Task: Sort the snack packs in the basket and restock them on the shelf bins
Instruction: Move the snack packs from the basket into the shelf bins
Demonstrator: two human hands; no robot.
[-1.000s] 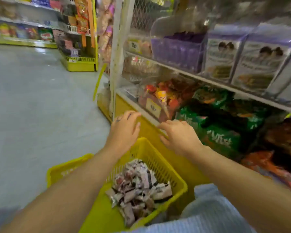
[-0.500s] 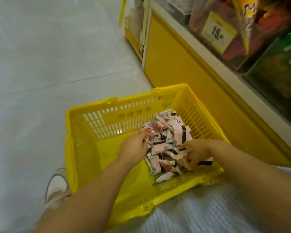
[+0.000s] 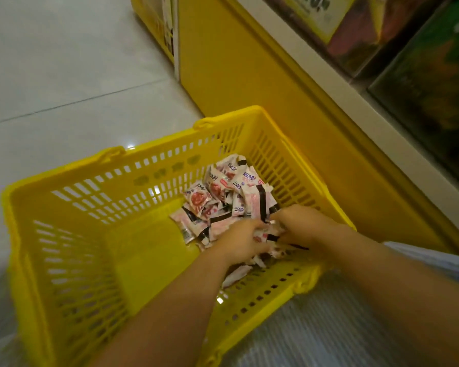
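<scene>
Basket (image 3: 72,213): yellow plastic with slotted walls, set on pale tiled floor (image 3: 64,62), spread from frame centre out to 8 o'clock. Snack packs (image 3: 223,192) are heaped in its 3 o'clock half, against the wall nearest the shelf. They are small white-and-pink sachets with dark bands and red print, and the lettering cannot be read. Left hand (image 3: 240,241) is sunk into the heap's near edge, at 5 o'clock of the pile, with fingers curled round a clump of packs. Right hand (image 3: 302,226) is placed just beside it at 3 o'clock, fingers likewise curled down into the packs and fingertips hidden in the pile. Both grips are closed on packs, but the count is lost to blur. Shelf base (image 3: 249,75), a yellow panel, is run from 12 to 4 o'clock just beside the basket's far wall; contact cannot be told. White shelf edge (image 3: 355,107) is seen above it. Shelf bins (image 3: 435,83) with dark green and reddish bags are seen blurred at 1–2 o'clock. Price label (image 3: 316,14) is fixed at 1 o'clock, print unreadable. Striped fabric (image 3: 316,329) is seen at 5 o'clock, against the basket's near wall.
</scene>
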